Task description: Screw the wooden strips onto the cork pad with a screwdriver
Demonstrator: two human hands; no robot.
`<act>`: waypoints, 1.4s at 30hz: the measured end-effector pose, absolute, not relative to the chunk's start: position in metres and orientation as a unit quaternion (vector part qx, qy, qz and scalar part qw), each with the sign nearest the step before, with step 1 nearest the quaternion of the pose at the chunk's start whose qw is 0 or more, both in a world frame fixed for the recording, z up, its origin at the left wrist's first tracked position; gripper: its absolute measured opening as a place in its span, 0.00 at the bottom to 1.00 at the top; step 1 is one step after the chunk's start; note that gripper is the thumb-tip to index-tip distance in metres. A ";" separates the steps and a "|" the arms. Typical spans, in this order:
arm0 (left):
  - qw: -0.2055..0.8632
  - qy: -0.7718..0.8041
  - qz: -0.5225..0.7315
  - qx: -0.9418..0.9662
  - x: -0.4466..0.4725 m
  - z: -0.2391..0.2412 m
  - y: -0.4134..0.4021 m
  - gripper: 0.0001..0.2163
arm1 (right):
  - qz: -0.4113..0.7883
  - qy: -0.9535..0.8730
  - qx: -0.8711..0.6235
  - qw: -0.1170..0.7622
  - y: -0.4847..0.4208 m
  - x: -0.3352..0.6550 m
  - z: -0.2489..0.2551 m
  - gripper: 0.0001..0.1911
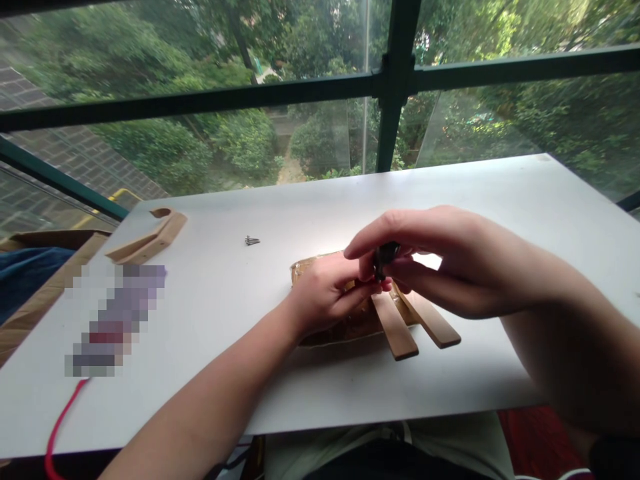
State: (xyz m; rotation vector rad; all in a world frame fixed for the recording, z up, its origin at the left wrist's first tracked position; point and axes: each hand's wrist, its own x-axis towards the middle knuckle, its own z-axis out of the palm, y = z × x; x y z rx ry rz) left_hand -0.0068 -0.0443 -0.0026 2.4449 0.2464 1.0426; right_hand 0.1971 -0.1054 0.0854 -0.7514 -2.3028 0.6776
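My right hand (440, 257) is closed around a small black tool (386, 257), held upright like a stubby screwdriver; its lower end is hidden by fingers. Just below, my left hand (330, 290) is closed at the upper end of a wooden piece with two flat legs (395, 327), its fingertips by the tool's lower end. The two legs spread apart toward me, and their joined end is hidden under my hands. Beneath the wood lies a brown, shiny, tape-wrapped pad (345, 331), partly covered by my left hand and the wood.
Several dark screws (252, 241) lie on the white table (215, 280). Another curved wooden piece (150, 240) sits at the far left, near a pixelated object (120, 320) with a red cord (63, 423). A cardboard box (50, 293) stands beyond the left edge; windows (395, 87) rise behind.
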 end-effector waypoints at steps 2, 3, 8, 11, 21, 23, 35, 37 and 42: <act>0.227 0.073 0.386 0.891 -0.006 -0.003 -0.044 0.04 | 0.232 -0.874 -0.295 0.308 -0.104 0.197 0.085 0.15; 0.220 0.064 0.390 0.892 -0.005 -0.003 -0.044 0.05 | 0.224 -0.873 -0.304 0.307 -0.103 0.197 0.084 0.13; 0.198 0.084 0.385 0.898 -0.006 -0.003 -0.044 0.05 | 0.208 -0.865 -0.339 0.306 -0.103 0.190 0.080 0.07; 0.209 0.094 0.371 0.900 -0.007 -0.003 -0.045 0.05 | 0.215 -0.859 -0.343 0.313 -0.104 0.186 0.078 0.06; 0.286 0.084 0.389 0.872 -0.007 -0.003 -0.043 0.03 | 0.206 -0.863 -0.362 0.286 -0.104 0.184 0.076 0.04; 0.281 0.082 0.389 0.873 -0.007 -0.003 -0.044 0.05 | 0.204 -0.863 -0.364 0.284 -0.104 0.185 0.075 0.04; 0.228 0.088 0.383 0.891 -0.007 -0.001 -0.045 0.05 | 0.190 -0.864 -0.368 0.285 -0.102 0.184 0.073 0.04; 0.228 0.087 0.386 0.890 -0.006 -0.001 -0.045 0.05 | 0.186 -0.862 -0.371 0.291 -0.102 0.184 0.073 0.04; 0.230 0.091 0.388 0.888 -0.007 -0.003 -0.044 0.03 | 0.178 -0.857 -0.379 0.301 -0.101 0.183 0.071 0.04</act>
